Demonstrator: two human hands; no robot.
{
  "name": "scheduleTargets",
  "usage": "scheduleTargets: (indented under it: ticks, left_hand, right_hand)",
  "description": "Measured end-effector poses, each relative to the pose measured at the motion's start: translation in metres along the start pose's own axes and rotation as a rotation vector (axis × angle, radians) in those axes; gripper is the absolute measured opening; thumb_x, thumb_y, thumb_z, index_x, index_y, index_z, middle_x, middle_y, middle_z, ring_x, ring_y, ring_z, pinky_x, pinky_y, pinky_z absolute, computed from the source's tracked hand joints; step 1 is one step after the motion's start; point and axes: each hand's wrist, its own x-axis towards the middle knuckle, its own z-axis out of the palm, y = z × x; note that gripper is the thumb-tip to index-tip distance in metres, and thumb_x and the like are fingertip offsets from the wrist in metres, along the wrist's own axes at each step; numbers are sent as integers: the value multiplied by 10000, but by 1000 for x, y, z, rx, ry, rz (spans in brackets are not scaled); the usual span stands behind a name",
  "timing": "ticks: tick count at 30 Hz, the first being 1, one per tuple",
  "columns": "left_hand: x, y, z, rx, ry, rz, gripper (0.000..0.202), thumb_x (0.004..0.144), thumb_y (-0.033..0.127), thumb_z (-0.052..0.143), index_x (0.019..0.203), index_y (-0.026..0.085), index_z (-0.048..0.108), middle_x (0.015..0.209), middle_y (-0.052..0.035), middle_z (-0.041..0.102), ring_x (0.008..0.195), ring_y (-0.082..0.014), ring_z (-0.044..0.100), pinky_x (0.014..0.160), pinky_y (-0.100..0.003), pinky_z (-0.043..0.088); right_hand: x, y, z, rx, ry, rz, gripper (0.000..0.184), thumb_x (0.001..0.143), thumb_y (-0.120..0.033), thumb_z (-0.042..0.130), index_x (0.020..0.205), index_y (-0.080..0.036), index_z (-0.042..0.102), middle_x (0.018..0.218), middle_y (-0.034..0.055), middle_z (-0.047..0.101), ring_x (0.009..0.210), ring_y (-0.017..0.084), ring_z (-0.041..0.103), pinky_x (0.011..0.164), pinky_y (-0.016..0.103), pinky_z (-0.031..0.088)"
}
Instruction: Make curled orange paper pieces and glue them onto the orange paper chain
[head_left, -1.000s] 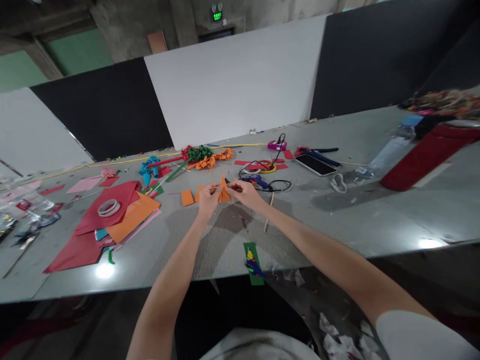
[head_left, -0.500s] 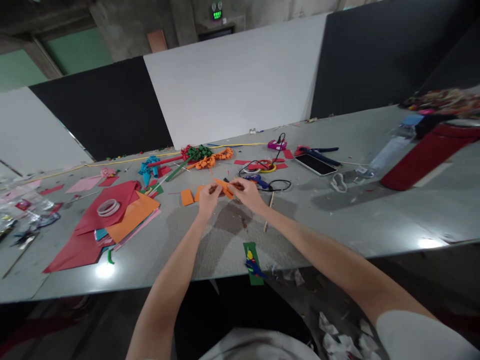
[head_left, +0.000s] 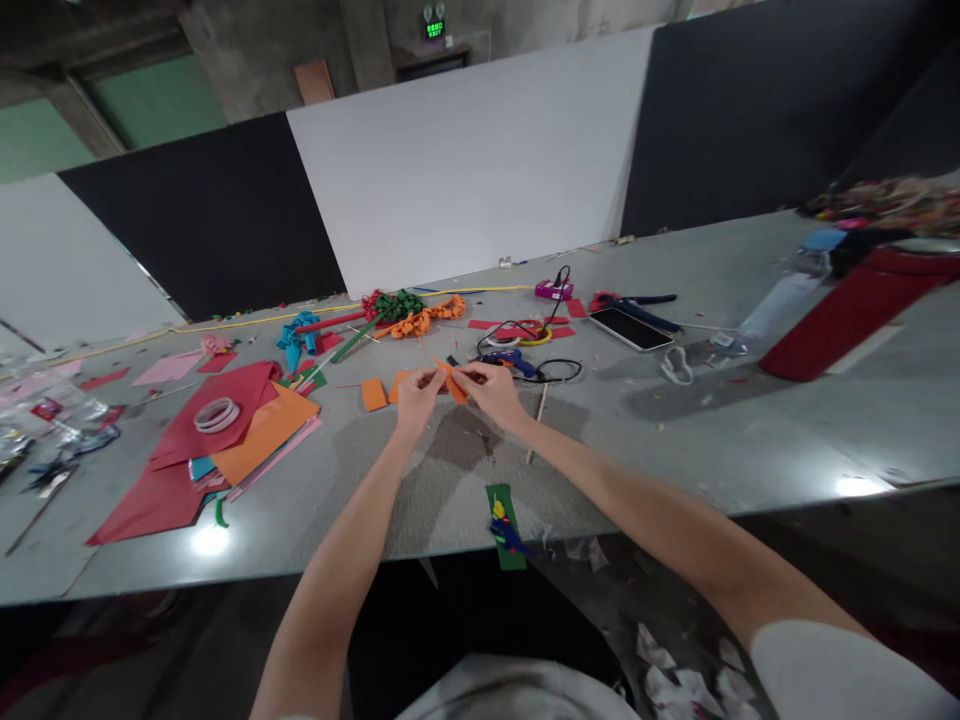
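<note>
"How does the grip look from your end?"

"On my feed the left hand (head_left: 417,400) pinches one side of a small folded orange paper piece (head_left: 454,385), thumb against fingers. The right hand (head_left: 489,388) pinches the other side the same way."

"And where is that piece?"

"Between the two hands, raised over the grey table (head_left: 645,430). The fingers cover much of it, so I can't tell its exact fold."

"What do you see around it?"

"Just left of the left hand lies a flat orange rectangle (head_left: 373,394). Just beyond the right hand I see a blue glue gun (head_left: 508,359), a black cable (head_left: 580,371) looped beside it. A thin stick (head_left: 538,424) lies near the right wrist."

"Anything closer to the front edge?"

"A green strip (head_left: 511,508) pokes past it, bearing a small blue and yellow item I can't identify. Well off to the left, I have tape (head_left: 219,426) resting on red paper (head_left: 249,388)."
</note>
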Motion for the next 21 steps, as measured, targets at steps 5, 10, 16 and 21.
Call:
scheduleTargets:
  ticks: [5, 10, 16, 21]
  left_hand:
    - [1, 0, -1, 46, -2, 12, 221, 822, 362, 734, 795, 143, 731, 690, -49, 703, 644, -142, 660, 700, -278, 556]
    - [2, -1, -1, 45, 7, 5, 237, 822, 377, 735, 797, 141, 731, 716, -52, 711, 637, -139, 660, 689, -276, 547]
    - [0, 1, 2, 2, 48, -28, 237, 798, 372, 753, 768, 139, 724, 726, -49, 711, 654, -132, 645, 693, -271, 556]
    - [-1, 5, 3, -20, 62, -51, 207, 795, 340, 751, 782, 135, 735, 744, -52, 719, 668, -131, 648, 705, -272, 559]
  right_hand:
    - [-1, 2, -3, -190, 38, -207, 301, 952, -459, 612, 935, -230, 807, 881, 86, 766, 831, 244, 689, 777, 376, 533]
    - [3, 8, -8, -323, -56, -398, 305, 1018, -380, 512, 1036, -267, 795, 976, 85, 773, 917, 254, 680, 970, 452, 504]
    - [3, 8, -7, -283, -70, -340, 283, 987, -412, 553, 1055, -241, 768, 945, 92, 743, 884, 236, 671, 853, 388, 545]
    - [-1, 2, -1, -87, -33, -125, 288, 899, -453, 663, 1000, -197, 749, 912, 82, 745, 808, 218, 692, 758, 344, 554]
